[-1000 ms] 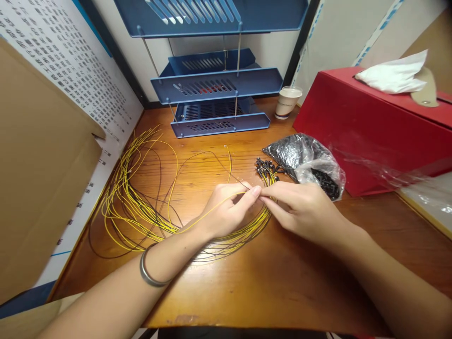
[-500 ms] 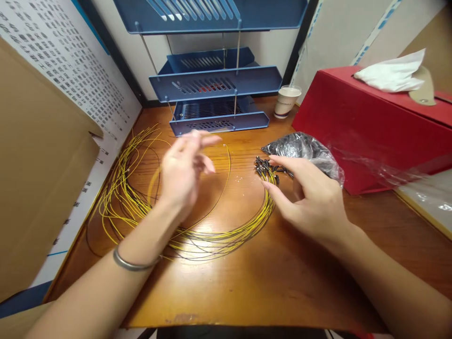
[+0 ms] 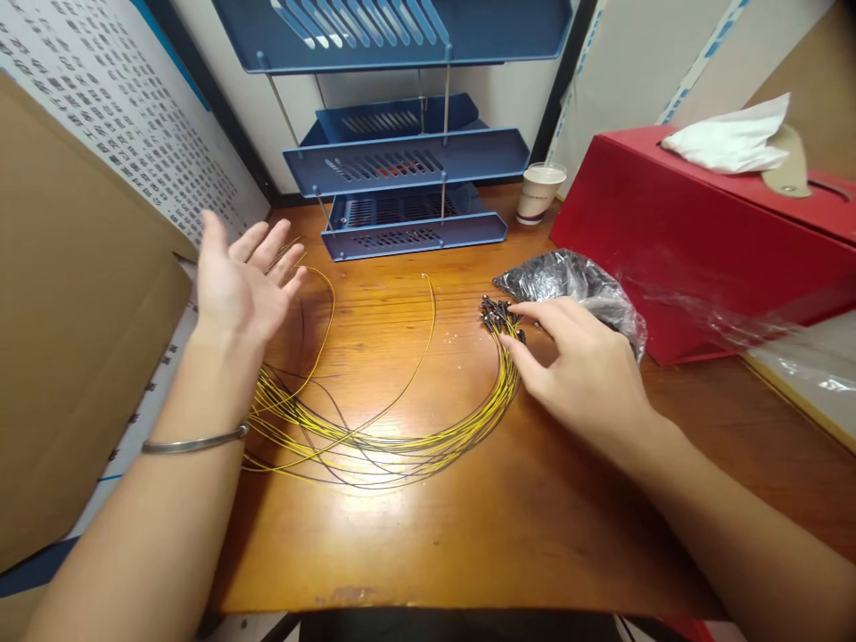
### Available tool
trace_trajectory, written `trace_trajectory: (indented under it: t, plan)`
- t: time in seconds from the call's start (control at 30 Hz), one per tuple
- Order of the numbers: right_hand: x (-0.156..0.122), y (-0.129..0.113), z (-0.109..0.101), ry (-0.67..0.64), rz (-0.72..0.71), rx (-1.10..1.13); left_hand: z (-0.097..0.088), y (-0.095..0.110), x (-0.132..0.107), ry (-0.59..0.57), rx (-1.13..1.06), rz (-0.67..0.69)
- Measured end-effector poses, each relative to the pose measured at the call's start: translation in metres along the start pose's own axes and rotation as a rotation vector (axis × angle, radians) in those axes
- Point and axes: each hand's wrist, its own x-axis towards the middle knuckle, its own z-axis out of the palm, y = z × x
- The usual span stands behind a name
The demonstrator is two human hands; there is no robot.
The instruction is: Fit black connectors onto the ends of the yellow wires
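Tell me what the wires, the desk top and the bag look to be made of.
Wires: thin yellow and dark strands, likely plastic-insulated, glossy, lying in springy loops. Desk top: wood or veneer, varnished; grain lines and glare show. Bag: thin clear plastic film, crinkled and shiny, dark small parts inside.

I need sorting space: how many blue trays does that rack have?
3, stacked: top tray, cut by the frame edge; middle tray below it; bottom tray on the desk. More could sit above, unseen.
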Motion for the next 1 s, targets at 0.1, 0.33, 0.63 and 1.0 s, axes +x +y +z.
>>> trace_trajectory:
  t: [0.1, 0.33, 0.63, 1.0]
  plan:
    - [0.0, 0.001, 0.0, -0.023, 0.02, -0.037, 0.006, -0.001, -0.005, 0.047, 0.375, 0.035]
    - [0.0, -0.001, -0.001, -0.039, 0.012, -0.058, 0.016, -0.019, -0.011, -0.159, 1.501, -0.011]
    - [-0.001, -0.001, 0.0, -0.06, -0.005, -0.054, 0.044, -0.019, -0.029, -0.282, 1.581, 0.026]
    - [-0.002, -0.001, 0.003, -0.061, -0.034, -0.044, 0.063, -0.037, -0.043, -0.562, 1.045, 0.479]
